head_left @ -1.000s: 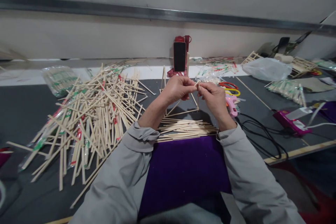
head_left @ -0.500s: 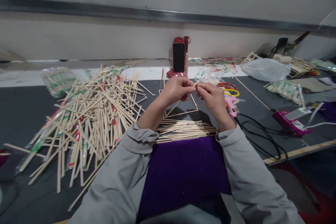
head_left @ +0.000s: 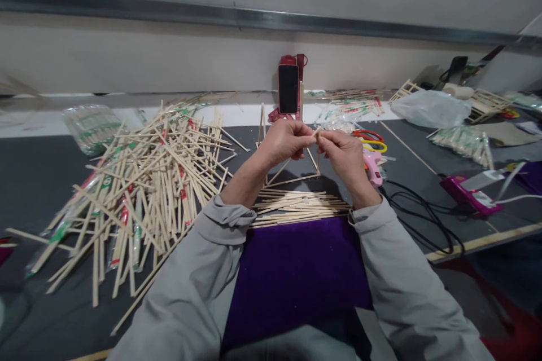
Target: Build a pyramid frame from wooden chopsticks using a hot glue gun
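A frame of wooden chopsticks [head_left: 296,180] stands on the dark tabletop, with a flat base and thin uprights. Behind its near right corner, my hands meet at the top of an upright. The fingers of my left hand [head_left: 284,142] are closed in a pinch on the end of a chopstick, most of which the hand hides. Fingertip to fingertip with it, my right hand [head_left: 344,153] pinches where the upright and that stick come together. A row of loose chopsticks [head_left: 296,206] lies just below the frame, along the edge of a purple cloth [head_left: 300,282].
At left spreads a large heap of chopsticks [head_left: 156,180], some in wrappers. A pink glue gun [head_left: 372,168] and scissors [head_left: 376,146] lie by my right hand. Behind the frame a phone [head_left: 288,90] leans upright. Black cable [head_left: 427,220] and a magenta power strip [head_left: 466,197] sit farther right.
Both hands keep their pinch at the same corner, with only a tiny shift of the fingers. The whole view has tipped slightly.
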Available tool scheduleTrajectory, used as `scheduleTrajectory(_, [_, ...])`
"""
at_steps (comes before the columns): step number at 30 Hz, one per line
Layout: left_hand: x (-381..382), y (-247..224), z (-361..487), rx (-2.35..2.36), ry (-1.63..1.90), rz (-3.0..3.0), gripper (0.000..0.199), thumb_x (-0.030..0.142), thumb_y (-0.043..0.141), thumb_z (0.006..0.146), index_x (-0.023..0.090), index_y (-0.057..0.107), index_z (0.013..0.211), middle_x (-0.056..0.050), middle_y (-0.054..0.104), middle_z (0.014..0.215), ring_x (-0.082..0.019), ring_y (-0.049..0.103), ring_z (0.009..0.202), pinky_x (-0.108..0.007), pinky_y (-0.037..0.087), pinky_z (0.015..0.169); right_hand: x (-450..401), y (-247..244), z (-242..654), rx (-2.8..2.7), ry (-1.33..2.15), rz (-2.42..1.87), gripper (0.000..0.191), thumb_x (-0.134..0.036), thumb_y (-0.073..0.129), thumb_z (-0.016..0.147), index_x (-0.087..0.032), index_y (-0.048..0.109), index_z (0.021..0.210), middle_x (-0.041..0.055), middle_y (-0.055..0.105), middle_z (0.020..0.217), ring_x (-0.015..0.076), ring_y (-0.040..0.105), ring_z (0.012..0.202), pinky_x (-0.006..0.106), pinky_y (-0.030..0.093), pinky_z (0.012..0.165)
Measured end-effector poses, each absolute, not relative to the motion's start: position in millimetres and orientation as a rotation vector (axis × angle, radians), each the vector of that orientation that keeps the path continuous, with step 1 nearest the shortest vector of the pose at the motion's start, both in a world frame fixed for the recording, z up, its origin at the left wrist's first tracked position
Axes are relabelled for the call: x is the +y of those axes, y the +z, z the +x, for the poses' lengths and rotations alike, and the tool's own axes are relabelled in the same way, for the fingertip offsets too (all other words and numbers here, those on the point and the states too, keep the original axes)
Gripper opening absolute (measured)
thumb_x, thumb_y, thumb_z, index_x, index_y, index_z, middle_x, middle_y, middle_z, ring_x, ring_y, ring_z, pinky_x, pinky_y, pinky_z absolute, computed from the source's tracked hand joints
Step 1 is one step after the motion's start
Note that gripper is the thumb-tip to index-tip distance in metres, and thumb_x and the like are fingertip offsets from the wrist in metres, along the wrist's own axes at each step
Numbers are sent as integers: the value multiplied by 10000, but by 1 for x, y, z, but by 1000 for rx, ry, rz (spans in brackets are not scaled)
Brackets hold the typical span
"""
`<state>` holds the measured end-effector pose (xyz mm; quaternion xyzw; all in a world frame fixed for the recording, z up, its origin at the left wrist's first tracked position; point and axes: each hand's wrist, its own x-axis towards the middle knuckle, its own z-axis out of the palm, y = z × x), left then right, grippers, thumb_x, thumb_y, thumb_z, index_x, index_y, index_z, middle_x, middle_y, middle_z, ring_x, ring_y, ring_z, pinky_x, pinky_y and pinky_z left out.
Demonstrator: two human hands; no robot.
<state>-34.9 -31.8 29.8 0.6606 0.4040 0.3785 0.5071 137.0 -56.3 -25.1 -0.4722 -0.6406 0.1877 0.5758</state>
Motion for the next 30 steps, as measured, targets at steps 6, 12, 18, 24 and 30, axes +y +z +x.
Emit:
scheduleTrajectory(6, [-30,26,-35,954,933,1600,232,-19,713,879,129,678,705,59,601,525,-54,555,397,-182,429,402,-58,-25,137,-1514,421,-1092,177,-297,685,873,-238,850,900,-4,682,692,169,623,722,310,484,701])
scheduleTrajectory(12, [-28,21,-34,937,957,1590,233,-30,700,873,129,669,705,61,603,531,-49,557,394,-182,418,411,-56,-25,138,-1505,442,-1145,165,-290,684,872,-233,838,877,-1,695,714,173,636,728,307,498,688])
scheduleTrajectory(18, [-29,22,-33,928,960,1590,224,-26,694,875,127,666,713,60,614,540,-50,559,393,-180,416,408,-57,-25,138,-1488,471,-1152,149,-310,699,872,-231,824,859,-7,684,708,158,610,695,300,482,665])
scheduleTrajectory(24, [-28,22,-33,932,949,1604,242,-23,681,887,131,659,701,65,582,509,-50,549,395,-173,400,414,-56,-26,139,-1499,447,-1131,149,-314,705,875,-229,828,870,-5,681,703,170,623,727,299,479,679])
scheduleTrajectory(30, [-27,21,-33,936,953,1607,234,-26,684,880,130,659,709,65,596,523,-46,554,393,-174,422,421,-54,-26,140,-1533,411,-1142,169,-295,684,882,-239,843,903,0,690,701,186,644,764,308,488,709])
